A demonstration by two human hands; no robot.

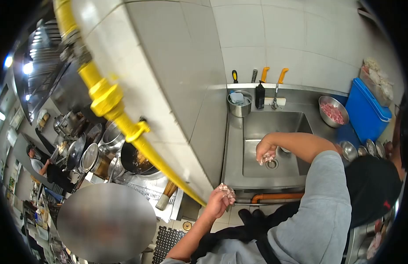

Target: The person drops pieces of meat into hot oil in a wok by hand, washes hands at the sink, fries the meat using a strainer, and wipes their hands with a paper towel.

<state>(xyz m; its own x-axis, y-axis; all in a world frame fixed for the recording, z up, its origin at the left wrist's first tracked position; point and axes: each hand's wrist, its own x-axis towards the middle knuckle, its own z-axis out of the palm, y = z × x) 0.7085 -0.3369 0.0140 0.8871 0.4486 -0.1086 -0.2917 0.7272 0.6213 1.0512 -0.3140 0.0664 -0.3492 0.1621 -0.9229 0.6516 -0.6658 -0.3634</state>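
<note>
My right hand (pixel 266 149) is over the stainless steel sink (pixel 256 123), its fingers curled downward round pale pink minced meat (pixel 268 157). The drain (pixel 271 164) lies just below it. Farther left, my left hand (pixel 218 203) is raised in front of the sink's near left corner, with the fingers closed. Pale minced meat (pixel 228 192) clings to its fingers and shows at the top of the fist. How much meat each hand holds is hidden. A steel bowl (pixel 322 103) with pink raw meat (pixel 333 113) rests on the counter right of the sink.
A metal pot (pixel 239 110), black bottle (pixel 259 94) and orange-handled tools (pixel 283 75) line the back. A blue box (pixel 364 110) stands right. Someone in a black cap (pixel 373 189) is close at right. A yellow pipe (pixel 151 152) slants down left, before woks (pixel 133 160).
</note>
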